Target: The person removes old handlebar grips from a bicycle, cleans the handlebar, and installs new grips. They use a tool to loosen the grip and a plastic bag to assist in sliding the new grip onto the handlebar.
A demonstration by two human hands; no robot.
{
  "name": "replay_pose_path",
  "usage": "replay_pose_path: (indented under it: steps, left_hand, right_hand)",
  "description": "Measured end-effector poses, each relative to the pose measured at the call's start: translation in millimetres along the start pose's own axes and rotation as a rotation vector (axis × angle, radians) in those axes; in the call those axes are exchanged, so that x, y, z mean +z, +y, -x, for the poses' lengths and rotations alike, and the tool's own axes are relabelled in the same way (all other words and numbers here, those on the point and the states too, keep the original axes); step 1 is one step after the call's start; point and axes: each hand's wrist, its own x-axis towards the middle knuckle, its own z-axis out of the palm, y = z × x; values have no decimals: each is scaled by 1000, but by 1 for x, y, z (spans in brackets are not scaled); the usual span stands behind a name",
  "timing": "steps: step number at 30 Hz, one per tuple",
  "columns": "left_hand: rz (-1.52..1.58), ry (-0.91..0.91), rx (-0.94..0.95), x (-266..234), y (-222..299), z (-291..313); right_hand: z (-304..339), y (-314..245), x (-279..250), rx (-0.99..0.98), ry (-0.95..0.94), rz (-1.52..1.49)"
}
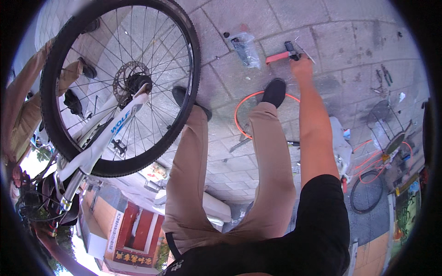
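Paving [336, 85] carries that red-and-black tool [280, 57], probably why my right hand [302, 68] reaches so low; can't tell if grip's closed.

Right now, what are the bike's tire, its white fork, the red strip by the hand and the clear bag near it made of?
The tire looks like dull rubber: black with a bumpy edge. The fork is probably painted metal: smooth, white, fairly glossy. The strip looks matt and flat, but could be plastic, rubber or cloth. The bag seems thin, shiny plastic: wrinkled and see-through.
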Motion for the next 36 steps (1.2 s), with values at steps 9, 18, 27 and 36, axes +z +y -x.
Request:
replay_pose_path:
  steps: [9,18,27,36]
  left_hand:
    - [-173,-11,163,56,9,-15]
    - [-971,-67,1376,122,-73,-53]
    - [-574,206,802,243,-15,26]
    - [-466,105,522,265,9,84]
  right_hand:
    - [96,79,11,474,-390,-315]
    - [310,-91,-232,518,-831,-1697]
    - [394,-305,-473,-408,-1079,-1792]
    - [520,-465,-547,-519,-1174,-1685]
